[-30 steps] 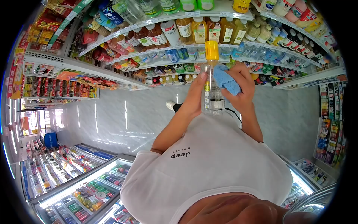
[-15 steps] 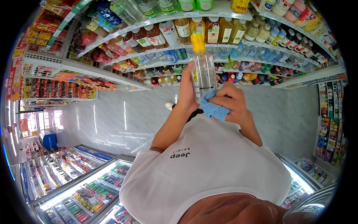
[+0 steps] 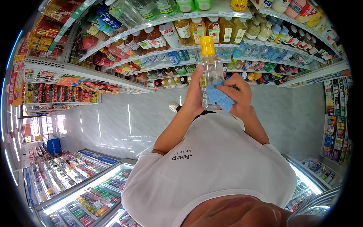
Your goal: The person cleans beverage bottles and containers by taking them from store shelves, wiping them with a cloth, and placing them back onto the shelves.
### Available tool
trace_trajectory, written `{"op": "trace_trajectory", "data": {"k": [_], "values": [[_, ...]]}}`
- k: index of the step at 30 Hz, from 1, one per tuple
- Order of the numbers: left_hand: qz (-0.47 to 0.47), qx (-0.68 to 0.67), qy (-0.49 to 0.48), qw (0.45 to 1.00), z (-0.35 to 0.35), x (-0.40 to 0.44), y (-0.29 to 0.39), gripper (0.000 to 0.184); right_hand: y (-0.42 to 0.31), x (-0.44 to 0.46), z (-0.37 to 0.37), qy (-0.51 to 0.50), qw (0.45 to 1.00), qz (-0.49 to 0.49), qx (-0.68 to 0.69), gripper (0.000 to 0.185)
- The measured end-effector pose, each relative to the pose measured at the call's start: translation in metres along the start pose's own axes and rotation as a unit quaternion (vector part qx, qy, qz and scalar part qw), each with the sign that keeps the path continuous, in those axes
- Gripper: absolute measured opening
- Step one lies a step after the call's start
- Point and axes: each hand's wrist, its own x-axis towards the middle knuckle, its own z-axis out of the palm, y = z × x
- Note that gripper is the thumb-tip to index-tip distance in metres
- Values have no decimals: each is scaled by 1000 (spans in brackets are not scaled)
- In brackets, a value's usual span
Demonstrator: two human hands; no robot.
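A clear plastic bottle (image 3: 212,69) with a yellow cap stands upright before my chest, its printed label partly covered. My left hand (image 3: 195,94) is wrapped round the bottle's left side, thumb along the edge. Bunched in the fingers of my right hand (image 3: 240,92) is a blue cloth (image 3: 220,97), pressed against the lower front of the bottle. The cloth hides that part of the bottle, and the fingers behind the bottle are mostly hidden.
Ahead are curved shelves (image 3: 177,51) packed with bottled drinks. Snack racks (image 3: 56,92) stand at the left and more packaged goods (image 3: 334,125) at the right. Lit glass-topped coolers (image 3: 85,200) are behind me. Grey tiled floor (image 3: 113,117) lies below.
My right hand has moved the cloth up the bottle, over more of its label. In the view, the bottle and both hands have shifted slightly right.
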Motion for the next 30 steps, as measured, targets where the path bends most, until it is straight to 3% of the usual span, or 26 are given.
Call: {"op": "trace_trajectory", "data": {"k": [5, 10, 13, 16, 19, 23, 30], "values": [[-14, 29, 52, 998, 3, 1, -11, 62, 15, 11, -5, 50, 998, 30, -28, 45], [-17, 63, 32, 997, 11, -4, -11, 59, 21, 17, -3, 104, 986, 130, 1, 31], [-25, 48, 80, 995, 14, -5, -12, 56, 21, 14, 3, 115, 975, 187, 25, 37], [20, 22, 54, 998, 3, -2, -18, 48, 16, 6, 5, 89, 979, 177, 38, 38], [9, -58, 55, 997, 6, -3, -11, 49, 2, -6, 2, 43, 977, 183, 98, 40], [66, -30, 62, 995, 15, -2, 2, 63, -9, -30, 0, 9, 978, 158, 135, 39], [57, -47, 11, 997, -1, -2, -7, 63, -6, -28, -3, 9, 987, 75, 141, 38]]}}
